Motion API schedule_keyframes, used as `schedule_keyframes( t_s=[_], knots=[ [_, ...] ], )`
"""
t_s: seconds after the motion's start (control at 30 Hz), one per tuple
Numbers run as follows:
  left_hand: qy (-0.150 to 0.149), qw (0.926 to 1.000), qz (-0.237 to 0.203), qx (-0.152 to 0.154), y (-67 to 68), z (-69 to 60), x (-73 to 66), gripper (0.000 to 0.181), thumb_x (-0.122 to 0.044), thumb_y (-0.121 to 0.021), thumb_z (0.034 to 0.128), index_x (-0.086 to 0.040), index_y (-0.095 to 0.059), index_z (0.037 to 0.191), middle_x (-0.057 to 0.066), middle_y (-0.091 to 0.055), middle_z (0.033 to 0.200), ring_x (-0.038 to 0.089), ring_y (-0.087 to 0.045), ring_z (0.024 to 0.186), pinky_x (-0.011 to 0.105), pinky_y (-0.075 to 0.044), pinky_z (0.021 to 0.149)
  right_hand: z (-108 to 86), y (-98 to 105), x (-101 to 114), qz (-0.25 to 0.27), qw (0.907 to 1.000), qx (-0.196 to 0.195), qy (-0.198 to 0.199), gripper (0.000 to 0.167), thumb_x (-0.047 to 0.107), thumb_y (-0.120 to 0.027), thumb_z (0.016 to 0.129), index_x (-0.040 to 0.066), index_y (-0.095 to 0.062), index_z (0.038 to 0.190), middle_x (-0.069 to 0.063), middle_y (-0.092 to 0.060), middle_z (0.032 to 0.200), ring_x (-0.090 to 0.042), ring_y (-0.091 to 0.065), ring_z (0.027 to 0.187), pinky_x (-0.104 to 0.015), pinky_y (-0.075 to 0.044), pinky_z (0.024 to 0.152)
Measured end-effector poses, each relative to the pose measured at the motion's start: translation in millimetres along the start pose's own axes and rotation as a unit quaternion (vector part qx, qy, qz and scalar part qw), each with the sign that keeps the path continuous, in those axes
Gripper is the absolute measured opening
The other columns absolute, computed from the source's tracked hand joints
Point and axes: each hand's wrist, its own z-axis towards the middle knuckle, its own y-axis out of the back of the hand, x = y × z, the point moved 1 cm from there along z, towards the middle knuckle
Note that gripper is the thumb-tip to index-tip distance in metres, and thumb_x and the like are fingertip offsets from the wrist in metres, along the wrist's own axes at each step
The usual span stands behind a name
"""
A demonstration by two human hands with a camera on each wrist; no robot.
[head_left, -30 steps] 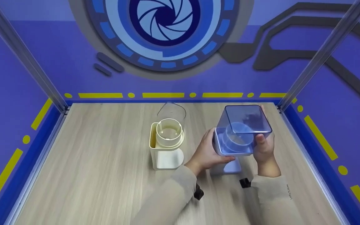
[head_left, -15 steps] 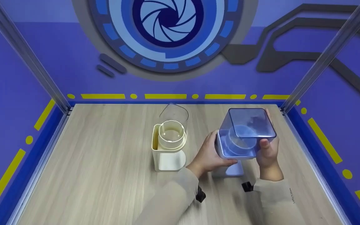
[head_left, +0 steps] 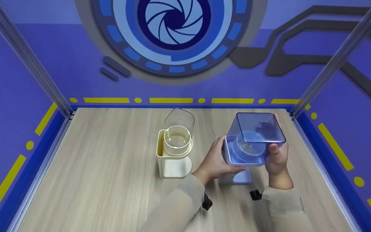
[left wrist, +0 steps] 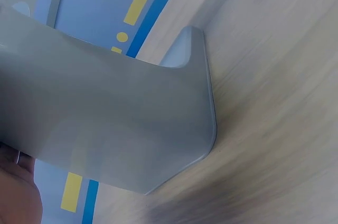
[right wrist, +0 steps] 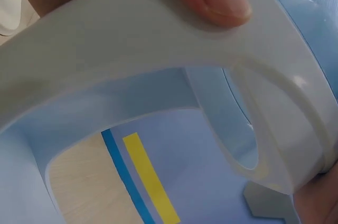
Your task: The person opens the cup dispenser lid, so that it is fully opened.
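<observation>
Both hands hold a pale-blue plastic dispenser point(head_left: 227, 158), with a square body, a round tube inside, a foot below, and a translucent dark-blue square cover over the top. My left hand point(head_left: 216, 161) grips its left side, thumb along the front; part of this hand shows in the left wrist view. On the right side my right hand point(head_left: 276, 161) holds it, thumb near the cover's lower edge. The dispenser leans; whether its foot point(left wrist: 198, 86) touches the table is unclear. To the left stands a similar cream dispenser point(head_left: 166, 167) with a clear cup-like tube point(head_left: 177, 140).
A clear plastic cover point(head_left: 179, 116) rises behind the cream dispenser. The wood-grain table point(head_left: 108, 167) is bounded by blue panels with yellow dashes and metal corner posts point(head_left: 40, 64).
The head view has shifted slightly, so everything sits a little lower and to the right. Hands and blue dispenser keep nearly the same pose; nothing has been let go.
</observation>
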Motion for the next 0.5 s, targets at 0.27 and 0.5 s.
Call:
schedule_keyframes(
  t_s=[0.27, 0.5],
  knots=[
    [0.007, 0.9999, -0.010, 0.002, 0.0, -0.4, -1.2, 0.122, -0.038, -0.112, 0.0643, -0.029, -0.045, 0.166, -0.007, -0.056, 0.156, 0.008, -0.055, 0.141, 0.036, -0.045, 0.131, -1.2, 0.4, 0.8, 0.009, 0.9999, -0.004, -0.002, 0.100, 0.057, -0.083, 0.097, 0.015, -0.038, 0.176, -0.014, -0.064, 0.154, -0.027, -0.061, 0.135, -0.033, -0.056, 0.118],
    [-0.006, 1.0000, 0.003, -0.001, 0.6, -0.6, -2.5, 0.120, -0.036, -0.112, 0.0642, -0.026, -0.047, 0.164, -0.005, -0.057, 0.156, 0.010, -0.053, 0.142, 0.037, -0.044, 0.132, -2.3, 0.1, 2.0, 0.004, 0.9999, -0.011, -0.009, 0.103, 0.054, -0.082, 0.099, 0.008, -0.033, 0.177, -0.012, -0.066, 0.152, -0.025, -0.062, 0.136, -0.031, -0.057, 0.116]
  ],
)
